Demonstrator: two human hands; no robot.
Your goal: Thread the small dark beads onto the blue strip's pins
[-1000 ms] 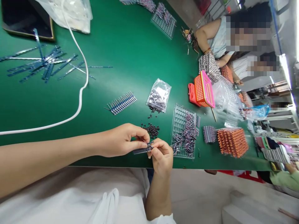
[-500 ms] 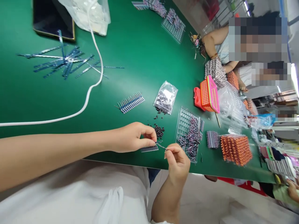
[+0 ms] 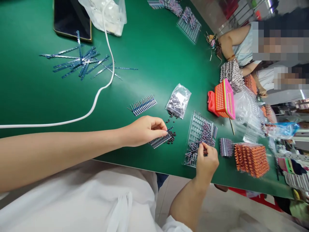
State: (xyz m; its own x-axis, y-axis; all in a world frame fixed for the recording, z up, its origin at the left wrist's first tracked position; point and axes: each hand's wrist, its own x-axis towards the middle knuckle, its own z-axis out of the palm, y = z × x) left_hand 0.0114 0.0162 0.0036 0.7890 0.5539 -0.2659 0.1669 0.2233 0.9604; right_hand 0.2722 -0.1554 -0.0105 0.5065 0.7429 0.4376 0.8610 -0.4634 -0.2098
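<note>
My left hand (image 3: 151,130) pinches a small dark blue strip (image 3: 170,128) beside a pile of black beads (image 3: 172,138). Beneath its fingers lies a card of grey pieces (image 3: 159,141). Over at the clear gridded tray (image 3: 193,126), my right hand (image 3: 208,158) has its thumb and forefinger together at the heap of thin purple and dark pieces (image 3: 206,132); what they hold, if anything, is too small to tell. Behind the left hand are a row of blue pieces with wires (image 3: 144,105) and a plastic bag of black beads (image 3: 178,100).
Loose blue strips (image 3: 83,62), a white cable (image 3: 96,96) and a dark tablet (image 3: 72,21) lie at the left. Rightward are stacked baskets (image 3: 223,99), an orange stack (image 3: 251,159) and a small purple stack (image 3: 226,147). Another person's arm (image 3: 233,40) rests beyond.
My right hand has left the strip near my left hand and moved right to the tray. The card under my left hand is more exposed. The view has shifted slightly.
</note>
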